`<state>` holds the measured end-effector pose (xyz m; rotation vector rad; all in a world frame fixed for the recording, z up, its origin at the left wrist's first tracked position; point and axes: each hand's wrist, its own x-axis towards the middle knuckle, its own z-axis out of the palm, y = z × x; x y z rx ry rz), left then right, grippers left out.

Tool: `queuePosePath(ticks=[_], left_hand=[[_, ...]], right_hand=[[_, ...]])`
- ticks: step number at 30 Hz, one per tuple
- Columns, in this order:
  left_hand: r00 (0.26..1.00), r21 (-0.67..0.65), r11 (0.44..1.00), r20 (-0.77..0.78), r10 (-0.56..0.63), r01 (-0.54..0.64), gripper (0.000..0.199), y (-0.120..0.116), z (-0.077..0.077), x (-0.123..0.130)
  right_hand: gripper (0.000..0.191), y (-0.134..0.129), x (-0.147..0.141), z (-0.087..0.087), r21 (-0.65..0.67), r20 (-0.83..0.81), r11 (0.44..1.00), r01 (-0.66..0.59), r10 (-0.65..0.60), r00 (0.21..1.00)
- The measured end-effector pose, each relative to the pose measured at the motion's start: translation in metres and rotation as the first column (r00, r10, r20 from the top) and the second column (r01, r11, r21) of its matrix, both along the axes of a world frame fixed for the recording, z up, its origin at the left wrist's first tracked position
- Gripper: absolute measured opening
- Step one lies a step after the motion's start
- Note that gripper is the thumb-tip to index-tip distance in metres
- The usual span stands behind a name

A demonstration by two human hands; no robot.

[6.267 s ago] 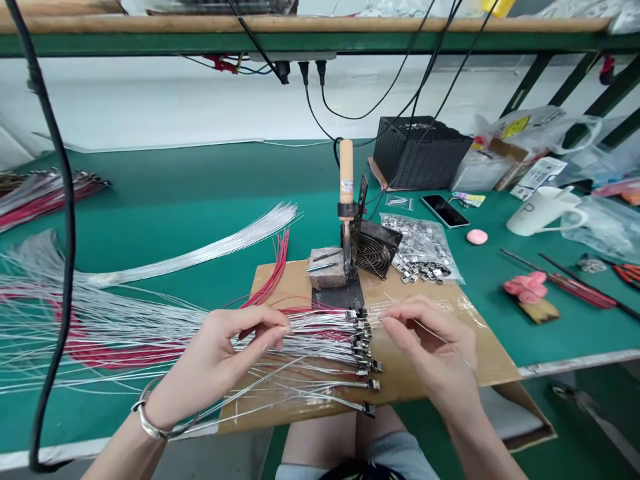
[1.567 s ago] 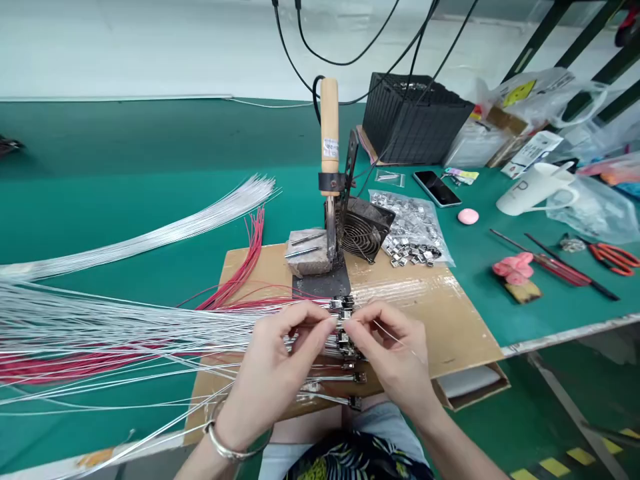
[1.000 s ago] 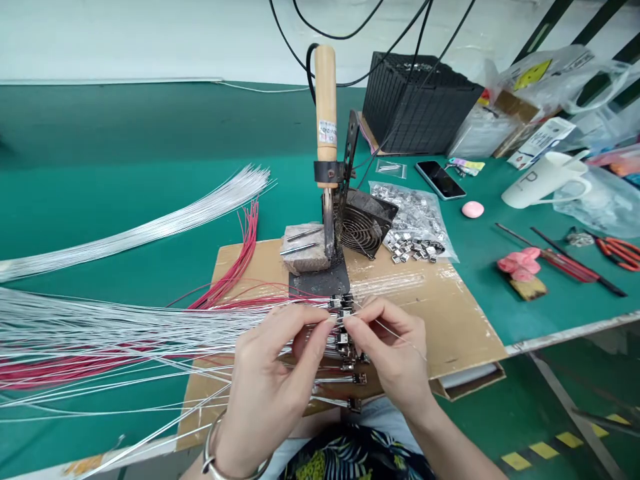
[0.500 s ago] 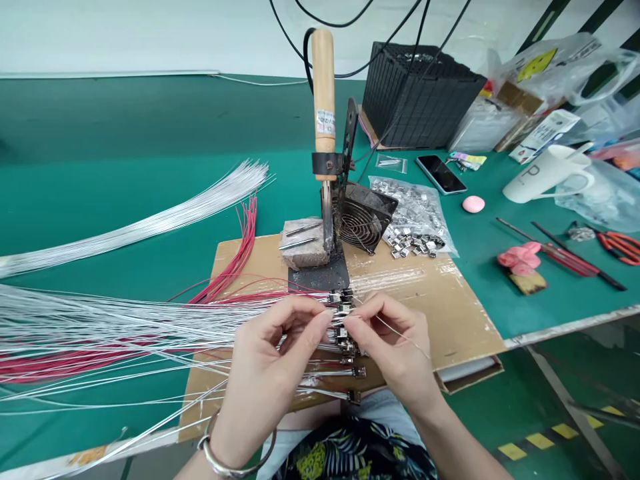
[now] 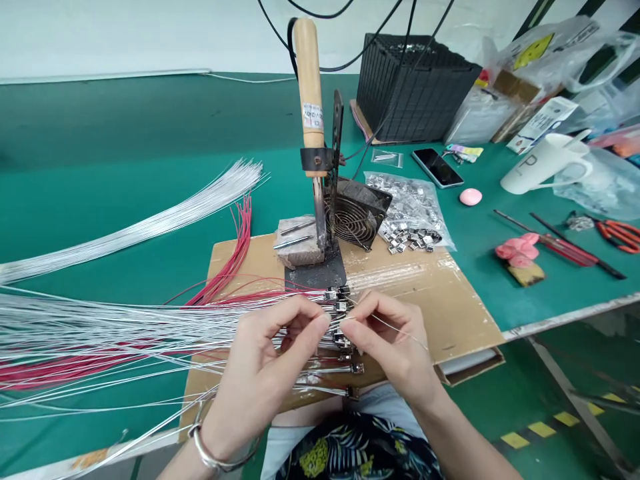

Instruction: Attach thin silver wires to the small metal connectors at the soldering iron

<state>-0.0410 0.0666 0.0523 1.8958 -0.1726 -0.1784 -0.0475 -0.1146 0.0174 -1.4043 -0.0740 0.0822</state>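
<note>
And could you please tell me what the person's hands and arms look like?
Both hands are bare, without gloves. The left hand wears a plain silver bangle at the wrist; the right hand wears nothing. No sleeves show.

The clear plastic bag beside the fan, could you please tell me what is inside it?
Many small silver clips fill the clear plastic bag; lower ones are covered by those above.
</note>
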Motion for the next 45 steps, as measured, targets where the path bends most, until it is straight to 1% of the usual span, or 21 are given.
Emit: queuePosePath(ticks=[3, 6, 8, 11, 15, 19, 21, 24, 28, 30, 33, 37, 41, 43, 45], left_hand=[[0.996, -0.065, 0.997, -0.083, -0.038, 0.033, 0.027, 0.001, 0.0, 0.001], [0.992, -0.075, 0.995, -0.103, -0.068, 0.06, 0.023, -0.002, 0.0, -0.002], [0.992, -0.064, 0.996, -0.104, -0.076, 0.069, 0.02, -0.006, 0.001, -0.003], [0.995, -0.056, 0.998, -0.088, -0.045, 0.04, 0.02, -0.009, 0.004, -0.003], [0.995, -0.086, 0.996, -0.099, 0.017, -0.026, 0.022, -0.009, 0.006, -0.002], [0.992, -0.109, 0.993, -0.12, 0.034, -0.047, 0.024, -0.01, 0.007, -0.002], [0.993, -0.112, 0.993, -0.118, 0.031, -0.045, 0.024, -0.01, 0.008, -0.002], [0.992, -0.12, 0.992, -0.122, 0.029, -0.044, 0.022, -0.011, 0.007, -0.003], [0.981, -0.155, 0.986, -0.19, 0.03, -0.06, 0.016, -0.011, 0.004, -0.004], [0.976, -0.176, 0.982, -0.216, 0.033, -0.072, 0.015, -0.011, 0.001, -0.004], [0.975, -0.2, 0.976, -0.217, 0.041, -0.086, 0.016, -0.012, -0.001, -0.002], [0.975, -0.223, 0.97, -0.216, 0.052, -0.101, 0.015, -0.015, -0.002, -0.001], [0.967, -0.233, 0.963, -0.246, 0.073, -0.132, 0.015, -0.017, -0.003, -0.002], [0.96, -0.253, 0.954, -0.266, 0.091, -0.161, 0.016, -0.017, -0.004, -0.002], [0.952, -0.285, 0.939, -0.288, 0.105, -0.19, 0.017, -0.016, -0.005, -0.002]], right_hand=[[0.022, -0.003, 0.001, 0.002, 0.044, -0.005, 0.998, -0.042, 0.043, 0.999], [0.021, -0.003, 0.001, 0.003, 0.038, 0.018, 0.999, -0.025, 0.024, 1.0], [0.02, -0.002, 0.001, 0.004, -0.009, 0.048, 1.0, -0.002, 0.002, 0.999], [0.019, -0.001, 0.0, 0.003, -0.08, 0.08, 0.997, 0.023, -0.017, 0.997], [0.02, -0.007, 0.003, 0.002, -0.127, 0.101, 0.992, -0.023, 0.037, 0.994], [0.031, -0.015, 0.005, 0.003, -0.156, 0.139, 0.987, -0.035, 0.058, 0.989], [0.028, -0.015, 0.006, 0.005, -0.218, 0.159, 0.976, -0.018, 0.054, 0.986], [0.022, -0.012, 0.006, 0.009, -0.317, 0.236, 0.948, 0.018, 0.061, 0.97], [0.017, -0.009, 0.005, 0.009, -0.378, 0.344, 0.925, 0.051, 0.088, 0.935], [0.016, -0.008, 0.004, 0.007, -0.382, 0.386, 0.921, 0.074, 0.086, 0.918], [0.016, -0.007, 0.003, 0.004, -0.379, 0.42, 0.919, 0.112, 0.063, 0.905], [0.017, -0.007, 0.001, 0.003, -0.38, 0.416, 0.917, 0.124, 0.05, 0.908], [0.017, -0.007, 0.0, 0.001, -0.368, 0.364, 0.924, 0.1, 0.044, 0.931], [0.018, -0.008, 0.0, 0.0, -0.334, 0.316, 0.935, 0.117, -0.006, 0.949], [0.02, -0.009, 0.001, -0.002, -0.295, 0.28, 0.936, 0.191, -0.106, 0.954]])
